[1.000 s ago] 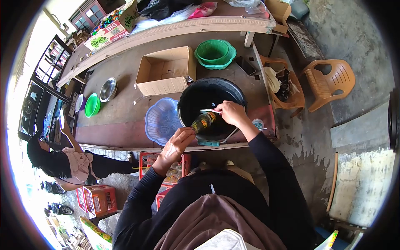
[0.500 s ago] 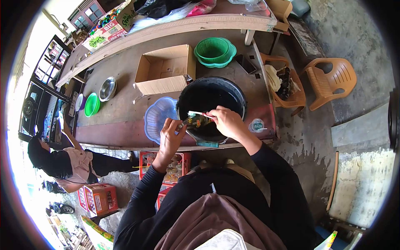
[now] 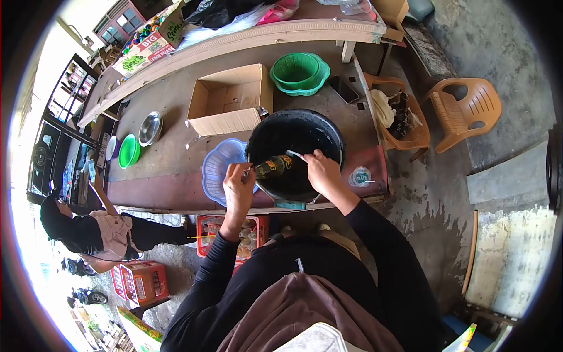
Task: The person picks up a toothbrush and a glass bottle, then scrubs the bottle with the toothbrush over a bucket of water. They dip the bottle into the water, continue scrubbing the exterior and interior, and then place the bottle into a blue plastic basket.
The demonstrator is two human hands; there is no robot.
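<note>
Over a black bucket of dark liquid, my left hand is closed around the neck of a glass bottle with yellow and red print. The bottle lies nearly level, its base toward the right. My right hand grips a brush, its pale head beside the bottle's base. A blue scalloped basin sits left of the bucket, partly behind my left hand.
Beyond the bucket are an open cardboard box, green baskets and a phone. A plastic cup stands right. Bowls and another person are at left. Red crates stand below the table edge.
The bottle has turned so its printed side shows more, and its body reaches farther over the bucket. My right hand has shifted slightly right, and the brush head has moved right to the bottle's base.
</note>
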